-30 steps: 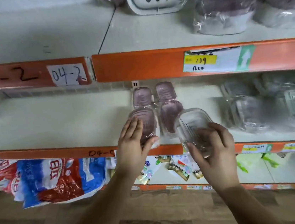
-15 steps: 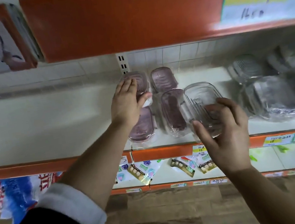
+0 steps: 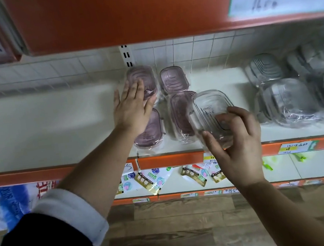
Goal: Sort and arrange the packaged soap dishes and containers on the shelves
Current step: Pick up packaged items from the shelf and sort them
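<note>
The left hand (image 3: 132, 108) has moved. A moment ago it lay on the near left purple dish (image 3: 150, 133). Now it reaches farther back, and its flat, straight fingers rest on the far left purple dish (image 3: 143, 78), as if to push it straight. It is not gripping anything. The four purple soap dishes sit in two rows on the white shelf (image 3: 45, 127), and the other two, the far right one (image 3: 174, 79) and the near right one (image 3: 178, 116), have not moved. The right hand (image 3: 239, 144) still holds the clear soap dish (image 3: 209, 108), with its thumb and fingers curled around the near end. The dish is tilted at the front edge of the shelf, just to the right of the purple ones. I cannot tell if it touches the shelf yet. So I think the purple group is nearly tidy, and the clear dish still needs a home. That may be with the wrapped grey dishes (image 3: 289, 103) farther right.
</note>
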Motion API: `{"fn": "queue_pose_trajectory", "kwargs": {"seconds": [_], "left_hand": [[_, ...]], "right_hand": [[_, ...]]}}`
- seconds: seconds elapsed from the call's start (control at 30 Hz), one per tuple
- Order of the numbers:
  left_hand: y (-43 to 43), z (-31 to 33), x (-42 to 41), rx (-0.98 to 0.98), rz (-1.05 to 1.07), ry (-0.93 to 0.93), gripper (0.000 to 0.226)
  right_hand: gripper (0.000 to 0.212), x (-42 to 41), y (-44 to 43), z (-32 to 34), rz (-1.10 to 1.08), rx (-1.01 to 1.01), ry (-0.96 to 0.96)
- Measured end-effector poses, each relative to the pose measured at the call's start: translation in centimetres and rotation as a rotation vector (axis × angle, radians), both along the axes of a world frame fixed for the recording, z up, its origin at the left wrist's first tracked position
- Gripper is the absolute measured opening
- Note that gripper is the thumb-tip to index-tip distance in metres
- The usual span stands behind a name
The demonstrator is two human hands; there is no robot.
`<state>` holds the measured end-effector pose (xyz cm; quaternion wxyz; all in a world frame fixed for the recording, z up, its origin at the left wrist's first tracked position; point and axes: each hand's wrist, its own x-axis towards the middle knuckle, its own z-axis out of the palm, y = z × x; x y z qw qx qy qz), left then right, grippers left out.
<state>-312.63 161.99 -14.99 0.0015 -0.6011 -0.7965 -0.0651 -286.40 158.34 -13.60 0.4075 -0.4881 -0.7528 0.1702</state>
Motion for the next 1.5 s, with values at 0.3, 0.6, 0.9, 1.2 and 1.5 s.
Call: {"fn": "queue_pose_trajectory", "kwargs": {"seconds": [0.3, 0.6, 0.9, 1.2, 1.5], "left_hand": [[-10.9, 1.7, 0.3, 0.069, 0.038, 0.049, 0.062], [-19.1, 0.8, -7.1, 0.02, 0.125, 0.065, 0.065], [-22.5, -2.2, -20.4, -0.021, 0.056, 0.031, 0.063], [-22.2, -6.3, -26.1, -0.023, 0.057, -0.007, 0.056], [-22.4, -6.7, -25.9, -0.006, 0.077, 0.003, 0.053]], "right_hand": [[0.04, -0.7, -3.6, 2.3, 0.118, -0.044, 0.002], [0.038, -8.5, -7.9, 2.0, 0.234, 0.022, -0.042], [0.037, -23.4, -11.6, -2.0, 0.183, 0.009, -0.145], [0.037, -32.5, -8.2, -5.0, 0.064, -0.008, -0.223], [0.047, -38.7, -1.8, -3.1, 0.037, -0.09, -0.381]]}}
